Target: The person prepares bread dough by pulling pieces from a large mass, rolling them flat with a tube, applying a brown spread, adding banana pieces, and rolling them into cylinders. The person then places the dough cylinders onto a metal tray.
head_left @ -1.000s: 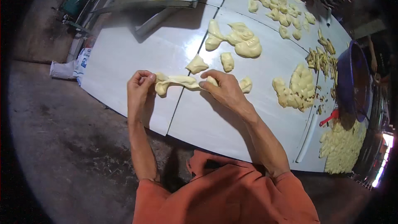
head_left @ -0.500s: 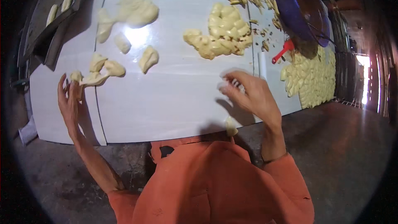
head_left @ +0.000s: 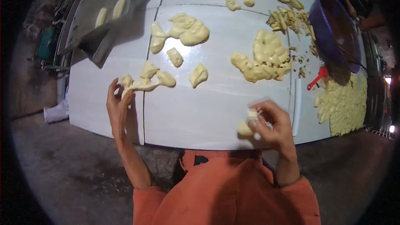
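Note:
At the table's left side, my left hand [head_left: 120, 104] has its fingers closed round the end of a pale yellow dough strip [head_left: 146, 85], which stretches to the right in soft lumps. My right hand [head_left: 273, 125] is bent closed near the front edge, with a small whitish piece [head_left: 252, 114] at its fingertips; blur hides what it is. Just left of that hand lies a small dough piece [head_left: 245, 129]. Two loose dough pieces, a short one [head_left: 175, 57] and a cut one [head_left: 198, 75], rest between my hands and a larger dough mass [head_left: 188, 30].
A metal tray [head_left: 87, 21] with two long dough pieces stands far left. On the right are a lumpy dough heap [head_left: 266, 56], brownish-yellow strips [head_left: 287, 18], a purple basin [head_left: 333, 29], a red-handled tool [head_left: 318, 78], a white rod [head_left: 297, 106] and a spread of dough lumps [head_left: 343, 104].
The view has shifted, so the table sits further right and lower. My right hand has come down toward the front edge, beside the small dough piece. My left hand stays at the dough strip.

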Demonstrator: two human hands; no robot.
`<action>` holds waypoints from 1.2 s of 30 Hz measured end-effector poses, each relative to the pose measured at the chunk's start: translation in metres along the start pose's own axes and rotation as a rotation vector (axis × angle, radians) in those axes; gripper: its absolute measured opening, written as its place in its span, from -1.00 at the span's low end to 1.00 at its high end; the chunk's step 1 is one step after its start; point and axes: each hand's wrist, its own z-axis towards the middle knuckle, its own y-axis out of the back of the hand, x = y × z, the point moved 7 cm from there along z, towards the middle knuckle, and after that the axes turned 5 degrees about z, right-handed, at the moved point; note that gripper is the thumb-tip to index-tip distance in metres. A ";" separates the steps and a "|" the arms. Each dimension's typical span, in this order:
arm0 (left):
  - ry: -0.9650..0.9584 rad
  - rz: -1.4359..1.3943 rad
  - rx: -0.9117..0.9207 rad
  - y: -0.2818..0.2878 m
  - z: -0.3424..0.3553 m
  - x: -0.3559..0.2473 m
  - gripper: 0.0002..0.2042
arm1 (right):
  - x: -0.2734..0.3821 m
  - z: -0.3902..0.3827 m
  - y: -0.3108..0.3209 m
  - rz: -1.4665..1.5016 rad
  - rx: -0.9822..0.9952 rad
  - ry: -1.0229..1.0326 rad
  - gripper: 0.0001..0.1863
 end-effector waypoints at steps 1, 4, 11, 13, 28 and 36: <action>-0.008 0.037 0.001 0.000 -0.001 0.001 -0.28 | 0.010 0.025 -0.010 0.061 0.004 0.017 -0.70; -0.079 -0.063 0.055 -0.014 0.009 -0.002 -0.35 | 0.002 0.122 -0.011 0.092 -0.075 0.186 -0.58; -0.061 0.113 0.024 0.034 0.016 0.086 -0.41 | -0.019 0.117 -0.018 -0.460 -0.294 0.423 -0.71; 0.011 0.189 -0.109 0.021 0.004 0.045 -0.49 | -0.021 0.072 0.027 -0.395 -0.411 0.417 -0.76; -0.596 -0.255 1.262 -0.465 -0.323 -0.340 -0.52 | -0.188 -0.164 0.362 -0.492 -1.365 -0.435 -0.55; -0.967 -0.136 0.901 -0.535 -0.354 -0.370 -0.57 | -0.220 -0.183 0.353 -0.112 -1.220 -0.286 -0.80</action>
